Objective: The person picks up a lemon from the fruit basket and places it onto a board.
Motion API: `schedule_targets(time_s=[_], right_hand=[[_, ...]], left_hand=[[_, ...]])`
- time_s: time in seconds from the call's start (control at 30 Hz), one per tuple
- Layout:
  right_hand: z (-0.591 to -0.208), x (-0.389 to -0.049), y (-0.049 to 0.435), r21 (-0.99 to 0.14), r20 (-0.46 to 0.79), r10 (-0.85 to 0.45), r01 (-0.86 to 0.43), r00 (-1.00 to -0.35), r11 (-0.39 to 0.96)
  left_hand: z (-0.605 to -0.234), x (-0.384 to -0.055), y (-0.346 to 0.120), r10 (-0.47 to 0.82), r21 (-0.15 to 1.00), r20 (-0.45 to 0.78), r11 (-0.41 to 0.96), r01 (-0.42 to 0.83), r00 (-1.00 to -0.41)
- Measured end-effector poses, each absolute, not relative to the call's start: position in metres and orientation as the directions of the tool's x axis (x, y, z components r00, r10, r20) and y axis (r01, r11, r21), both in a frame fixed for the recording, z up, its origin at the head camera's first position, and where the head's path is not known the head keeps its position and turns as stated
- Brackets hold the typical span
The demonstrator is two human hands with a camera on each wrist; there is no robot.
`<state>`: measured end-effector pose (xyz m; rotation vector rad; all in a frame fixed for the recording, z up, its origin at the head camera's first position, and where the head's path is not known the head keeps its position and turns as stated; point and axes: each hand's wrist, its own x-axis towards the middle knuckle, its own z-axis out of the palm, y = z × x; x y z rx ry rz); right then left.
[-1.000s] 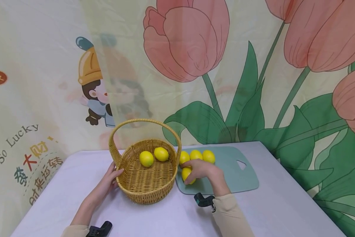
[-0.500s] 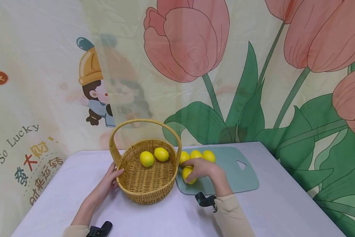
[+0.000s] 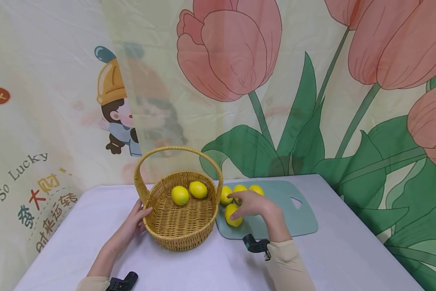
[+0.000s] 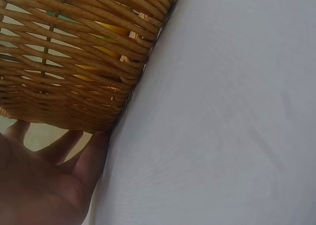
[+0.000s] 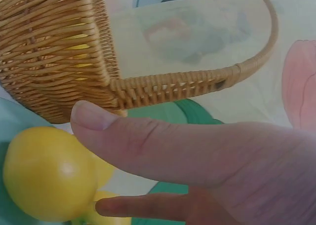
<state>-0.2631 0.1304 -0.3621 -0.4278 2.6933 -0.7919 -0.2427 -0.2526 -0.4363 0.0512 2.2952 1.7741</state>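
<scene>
My left hand point(image 3: 129, 223) touches the left side of a wicker basket point(image 3: 181, 242). In the left wrist view its fingertips rest against the outer wall, low by the table. Inside the basket lie a lemon point(image 3: 180, 195) and another lemon point(image 3: 198, 189). My right hand point(image 3: 257, 204) hovers over the cutting board point(image 3: 294, 223), thumb and fingers spread apart. Under it sits the front lemon point(image 5: 47, 175), with the thumb beside it and no grip around it. Behind stand a left lemon point(image 3: 225, 195), a middle lemon point(image 3: 240, 188) and a right lemon point(image 3: 256, 188), partly covered by the hand.
A tall arched handle point(image 3: 177, 148) rises over the basket. White cloth covers the table point(image 3: 188, 270), and a printed curtain point(image 3: 232, 121) hangs right behind it. The board's right end has a cut-out hole point(image 3: 295, 202). Each wrist wears a black camera point(image 3: 255, 244).
My right hand has risen slightly and shifted right, its fingers spreading away from the front lemon. That lemon has moved a little to the right. The left hand and basket stay put.
</scene>
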Motion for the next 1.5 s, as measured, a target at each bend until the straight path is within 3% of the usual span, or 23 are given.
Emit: schedule_targets(time_s=[0.5,0.93,1.5], right_hand=[[-0.329,-0.24,0.125,-0.576,-0.104,-0.412,-0.283,-0.905,0.767],[-0.314,-0.222,0.108,-0.536,0.048,-0.515,-0.457,-0.856,0.71],[-0.35,-0.246,0.065,-0.492,0.15,-0.589,-0.576,-0.794,0.653]], left_hand=[[-0.436,-0.242,-0.253,0.175,0.957,-0.161,0.267,-0.11,-0.971],[-0.434,-0.242,-0.254,0.175,0.958,-0.167,0.261,-0.118,-0.97],[-0.437,-0.244,-0.253,0.169,0.958,-0.17,0.259,-0.123,-0.971]])
